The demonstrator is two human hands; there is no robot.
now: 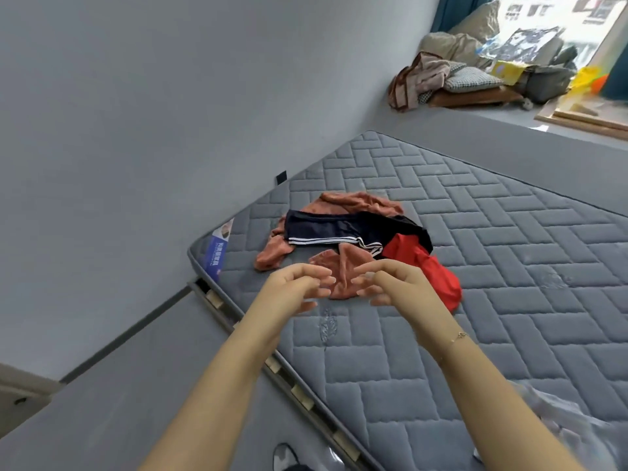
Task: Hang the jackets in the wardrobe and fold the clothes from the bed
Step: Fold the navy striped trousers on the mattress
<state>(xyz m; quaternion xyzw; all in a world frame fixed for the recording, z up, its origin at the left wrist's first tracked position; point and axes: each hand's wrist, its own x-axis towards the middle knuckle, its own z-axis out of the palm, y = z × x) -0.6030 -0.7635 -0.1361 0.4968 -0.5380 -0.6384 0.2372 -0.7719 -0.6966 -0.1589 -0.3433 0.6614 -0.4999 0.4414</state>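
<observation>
The bed [509, 266] carries one tangled heap near its corner: a rust top [343, 203], navy shorts [323, 229] lying across it, and a red garment [431, 270] at the right edge. Both hands reach toward the heap, left hand [289, 290] and right hand [394, 283] with fingers loosely spread, holding nothing. Pulling one piece could drag the others along, since they overlap; something may slide off the near edge. A cluttered ledge [492, 76] sits well apart by the window. Nothing blocks the reach.

Plain grey wall [170, 113]; bright window [557, 25] above cluttered ledge [475, 113].
</observation>
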